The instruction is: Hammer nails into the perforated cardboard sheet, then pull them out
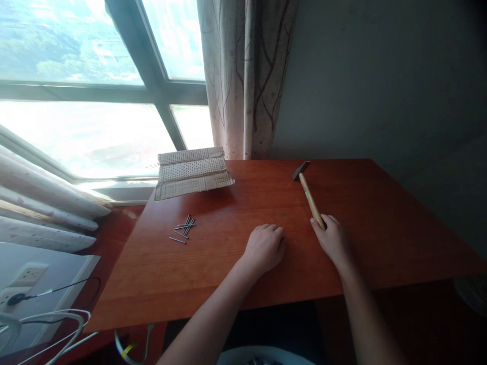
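My right hand (333, 237) is wrapped round the wooden handle of a hammer (310, 196). The hammer's dark metal head points away from me, over the far part of the table. On the tabletop rests my left hand (265, 247), its fingers curled under; whatever might be inside them is hidden. Several long metal nails (185, 227) lie in a loose pile to the left of that hand, with one nail (177, 240) slightly apart. Beyond the pile is a piece of corrugated cardboard (194, 173), dotted with small holes and creased across.
The reddish-brown wooden table (152, 284) spans the view before me. Behind it are a window (76, 91), a patterned curtain (239, 76) and a grey wall (373, 86). At lower left, cables (72, 317) hang near a wall socket (30, 276).
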Demonstrator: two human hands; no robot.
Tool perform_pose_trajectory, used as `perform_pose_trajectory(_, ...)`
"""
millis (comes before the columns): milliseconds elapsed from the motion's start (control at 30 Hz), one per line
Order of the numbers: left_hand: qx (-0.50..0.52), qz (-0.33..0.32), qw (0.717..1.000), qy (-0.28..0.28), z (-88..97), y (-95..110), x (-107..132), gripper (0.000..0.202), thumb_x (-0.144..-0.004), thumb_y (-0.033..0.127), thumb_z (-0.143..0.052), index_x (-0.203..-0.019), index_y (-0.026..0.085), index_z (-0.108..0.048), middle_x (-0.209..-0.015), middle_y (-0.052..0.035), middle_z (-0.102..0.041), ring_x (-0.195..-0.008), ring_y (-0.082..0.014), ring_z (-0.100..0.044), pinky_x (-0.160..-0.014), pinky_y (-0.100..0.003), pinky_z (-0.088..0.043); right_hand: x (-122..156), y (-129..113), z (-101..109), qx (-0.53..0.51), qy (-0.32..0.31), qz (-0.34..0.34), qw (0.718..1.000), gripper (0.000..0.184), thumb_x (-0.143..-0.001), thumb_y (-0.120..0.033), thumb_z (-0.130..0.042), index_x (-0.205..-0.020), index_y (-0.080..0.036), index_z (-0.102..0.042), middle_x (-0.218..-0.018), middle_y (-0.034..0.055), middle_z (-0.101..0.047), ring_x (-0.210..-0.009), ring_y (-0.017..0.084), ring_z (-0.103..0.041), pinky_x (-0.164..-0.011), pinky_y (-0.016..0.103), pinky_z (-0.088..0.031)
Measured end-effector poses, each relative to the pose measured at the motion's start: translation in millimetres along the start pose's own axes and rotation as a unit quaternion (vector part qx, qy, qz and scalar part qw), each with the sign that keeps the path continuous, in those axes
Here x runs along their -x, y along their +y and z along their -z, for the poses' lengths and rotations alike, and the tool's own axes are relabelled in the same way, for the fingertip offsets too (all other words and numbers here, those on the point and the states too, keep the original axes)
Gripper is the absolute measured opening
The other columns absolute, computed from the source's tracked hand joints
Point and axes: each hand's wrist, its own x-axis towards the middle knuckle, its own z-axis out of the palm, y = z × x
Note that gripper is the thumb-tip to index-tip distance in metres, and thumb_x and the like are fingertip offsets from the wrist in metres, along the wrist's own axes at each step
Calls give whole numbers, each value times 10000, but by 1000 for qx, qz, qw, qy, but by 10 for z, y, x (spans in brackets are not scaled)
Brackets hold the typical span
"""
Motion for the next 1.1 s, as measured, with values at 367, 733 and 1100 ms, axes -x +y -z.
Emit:
perform_pose_trajectory(367,61,8,998,25,96,-77,202,139,-947,210,-476,-908,197,-609,-922,-57,-666,-877,-201,-617,-803,-311,-471,144,9,70,3,0,6,1000,388,-907,-512,-466,-950,-185,-668,-920,127,-674,-818,274,-617,-734,384,-464)
perform_pose_trajectory(733,31,184,971,150,382,-625,1257,168,-981,245,-443,-985,221,-609,-1006,-49,-667,-934,-207,-641,-829,-327,-501,118,-856,-100,-129,10,160,979,258,-954,-261,-452,-1064,-195,-676,-1014,117,-705,-933,259,-653,-853,389,-508)
perform_pose_trajectory(1100,-174,255,937,164,853,-1372,1766,295,-965,348,-431,-1138,216,-631,-1216,-98,-639,-1050,-296,-638,-902,-421,-519,127,-1005,-560,-173,-73,206,960,241,-911,-181,-474,-982,-220,-701,-919,71,-710,-858,221,-660,-786,340,-527)
